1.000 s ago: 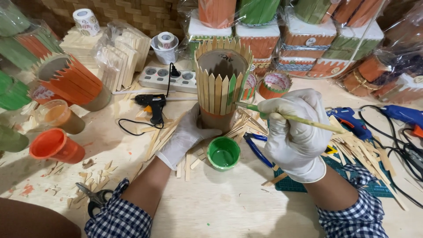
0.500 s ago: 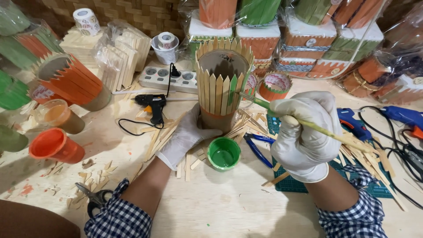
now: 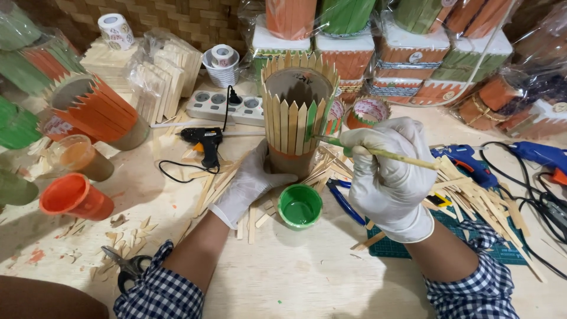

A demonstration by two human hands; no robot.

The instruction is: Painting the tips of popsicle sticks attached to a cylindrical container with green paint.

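Observation:
A cardboard tube clad in pointed wooden sticks (image 3: 297, 112) stands upright at the centre of the table. One stick on its right side is painted green. My left hand (image 3: 251, 183), in a white glove, rests at the tube's base and steadies it. My right hand (image 3: 390, 174), also gloved, is shut on a thin paintbrush (image 3: 378, 152) whose green tip touches the tube's right side. A small green cup of green paint (image 3: 300, 206) sits just in front of the tube, between my hands.
A black glue gun (image 3: 204, 140) and a white power strip (image 3: 227, 107) lie left of the tube. Orange cups (image 3: 75, 197), scissors (image 3: 127, 270), loose sticks, blue glue guns (image 3: 466, 159) and wrapped finished holders at the back crowd the table.
My right hand has shifted slightly left and the brush tip has come lower against the tube's right side. My left hand stays at the base.

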